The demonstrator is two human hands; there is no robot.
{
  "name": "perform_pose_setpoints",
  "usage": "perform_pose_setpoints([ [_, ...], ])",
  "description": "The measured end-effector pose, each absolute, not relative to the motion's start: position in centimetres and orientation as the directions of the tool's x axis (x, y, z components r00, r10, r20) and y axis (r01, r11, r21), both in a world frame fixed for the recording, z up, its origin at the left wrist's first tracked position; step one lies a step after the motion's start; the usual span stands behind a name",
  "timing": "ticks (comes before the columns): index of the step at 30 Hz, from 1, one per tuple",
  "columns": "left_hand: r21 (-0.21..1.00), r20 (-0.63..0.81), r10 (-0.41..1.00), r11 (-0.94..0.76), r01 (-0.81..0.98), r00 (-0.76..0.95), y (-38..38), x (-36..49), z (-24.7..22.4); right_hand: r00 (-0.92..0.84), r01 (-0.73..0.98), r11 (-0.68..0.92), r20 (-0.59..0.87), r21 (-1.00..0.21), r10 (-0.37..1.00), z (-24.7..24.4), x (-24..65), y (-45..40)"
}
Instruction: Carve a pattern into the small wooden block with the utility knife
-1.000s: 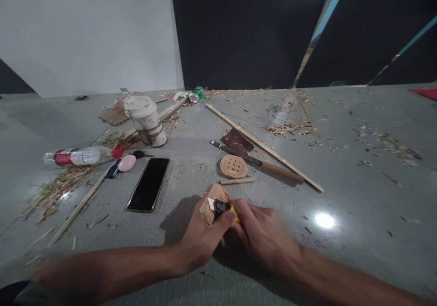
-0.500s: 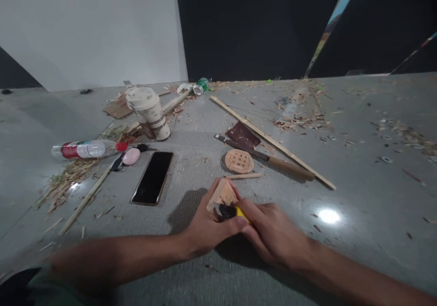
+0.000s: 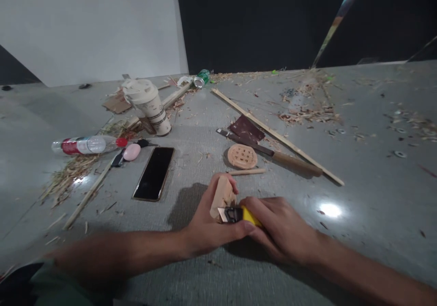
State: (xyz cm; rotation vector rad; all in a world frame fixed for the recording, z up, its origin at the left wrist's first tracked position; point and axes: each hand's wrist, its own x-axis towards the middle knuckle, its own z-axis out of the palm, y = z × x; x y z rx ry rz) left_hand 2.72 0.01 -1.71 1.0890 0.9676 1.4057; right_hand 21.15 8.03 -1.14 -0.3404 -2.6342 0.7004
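Observation:
My left hand [image 3: 206, 226] is closed around a small pale wood block [image 3: 222, 194] with a rough cut on its near end. My right hand [image 3: 278, 226] grips a yellow and black utility knife [image 3: 251, 216], whose blade lies against the near part of the block. My left thumb presses along the knife's side, close to my right fingers. Just beyond my hands lie a thin wooden stick [image 3: 247, 172] and an oval wooden piece [image 3: 242, 156] with a grid of holes.
A chisel [image 3: 293, 162] with a wooden handle, dark red sandpaper-like sheet [image 3: 246, 128] and long wood strip [image 3: 276, 135] lie beyond. Leftward are a phone [image 3: 153, 174], pink oval object [image 3: 131, 152], plastic bottle [image 3: 88, 145] and paper cup [image 3: 150, 105]. A green can [image 3: 201, 79] lies by the wall.
The block has turned in my left hand and shows more of its long face. The knife has shifted slightly right, with more of its yellow body showing. The view has tilted a little.

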Motion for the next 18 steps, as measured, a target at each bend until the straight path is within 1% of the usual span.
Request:
perform_pose_setpoints([
  [4, 0.962, 0.14, 0.99, -0.133, -0.239, 0.012, 0.0, 2.43, -2.0, -0.919, 0.07, 0.836, 0.291, -0.545, 0.266, -0.89, 21.27, 8.17],
  [8, 0.961, 0.165, 0.986, -0.157, -0.229, 0.014, -0.03, 2.35, -2.11, -0.924, 0.034, 0.842, 0.303, -0.539, 0.231, -0.91, 21.34, 8.36],
  [14, 0.972, 0.127, 0.992, -0.12, -0.203, 0.024, -0.2, 2.35, -1.81, -0.934, 0.019, 0.816, 0.282, -0.577, 0.221, -0.9, 21.17, 8.32],
  [18, 0.965, 0.138, 0.987, -0.115, -0.234, 0.082, -0.46, 2.36, -2.15, -0.932, 0.035, 0.788, 0.264, -0.615, 0.247, -1.17, 21.01, 7.91],
])
